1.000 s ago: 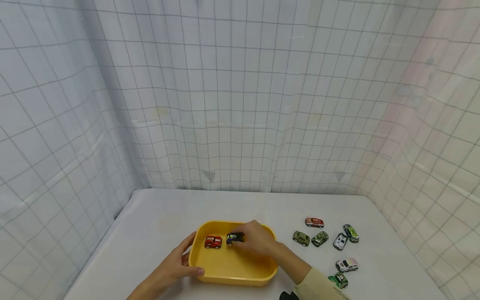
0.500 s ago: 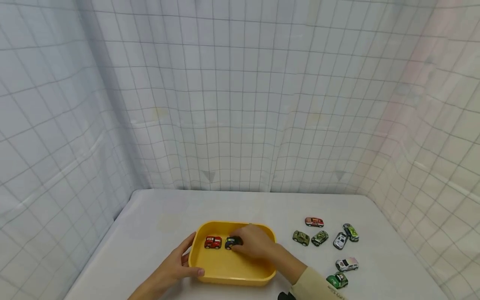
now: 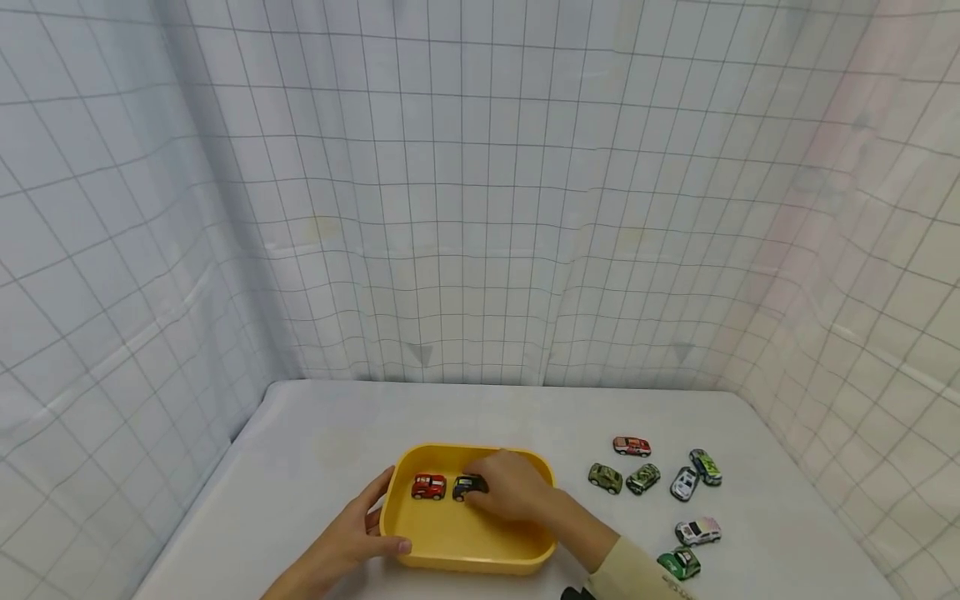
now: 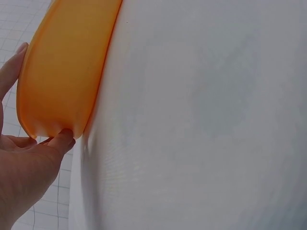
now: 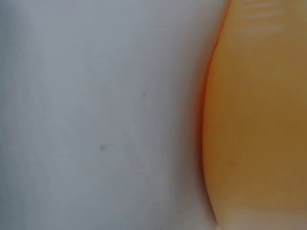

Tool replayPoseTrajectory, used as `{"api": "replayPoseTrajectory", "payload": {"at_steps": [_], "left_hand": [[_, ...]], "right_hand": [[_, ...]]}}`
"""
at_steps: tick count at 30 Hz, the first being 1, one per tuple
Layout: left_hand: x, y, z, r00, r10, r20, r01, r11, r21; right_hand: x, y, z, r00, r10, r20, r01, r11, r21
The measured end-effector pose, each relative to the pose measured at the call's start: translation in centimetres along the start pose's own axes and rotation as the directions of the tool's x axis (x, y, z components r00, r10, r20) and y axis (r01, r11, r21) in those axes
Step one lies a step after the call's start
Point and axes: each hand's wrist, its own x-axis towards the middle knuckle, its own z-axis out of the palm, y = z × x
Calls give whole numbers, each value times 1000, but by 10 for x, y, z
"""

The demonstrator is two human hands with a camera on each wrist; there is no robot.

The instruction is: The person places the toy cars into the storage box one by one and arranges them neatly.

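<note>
A shallow yellow tray (image 3: 450, 567) lies on the white table, its left end gripped by my left hand (image 3: 351, 533). In the left wrist view, the left hand (image 4: 36, 163) has its thumb against the tray's orange-looking outer wall (image 4: 67, 72) and other fingers farther round it. Inside the tray stands a red toy car (image 3: 428, 487). Beside it, to the right, my right hand (image 3: 512, 485) reaches in and pinches a dark blue toy car (image 3: 467, 487), whose right end the fingers hide. Only the tray wall (image 5: 259, 120) and tabletop show in the right wrist view.
On the right of the table (image 3: 315, 433) lie several more toy cars, among them a red-and-white one (image 3: 632, 446), an olive green one (image 3: 605, 477), a white one (image 3: 698, 531) and a green one (image 3: 679, 563). Grid-patterned white curtains (image 3: 480, 250) surround the table.
The dark car shifted slightly left toward the red car, and my right fingers now cover more of its right end. My left hand has kept its hold on the tray.
</note>
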Motion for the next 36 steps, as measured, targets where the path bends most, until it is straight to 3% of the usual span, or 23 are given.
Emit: {"api": "replayPoseTrajectory", "payload": {"at_steps": [8,18,36], "left_hand": [[2,1,1,1000,-3,-13,3,1000,4],[0,1,0,1000,1,-10,-1,1000,-1],[1,0,2,1000,-4,-29,4,1000,14]], "right_hand": [[-6,3,-16,999,-29,-14,30,995,92],[-16,10,-30,1000,-4,-13,6,984,176],[-45,28,-59,998,21,-51,-9,973,232]]}}
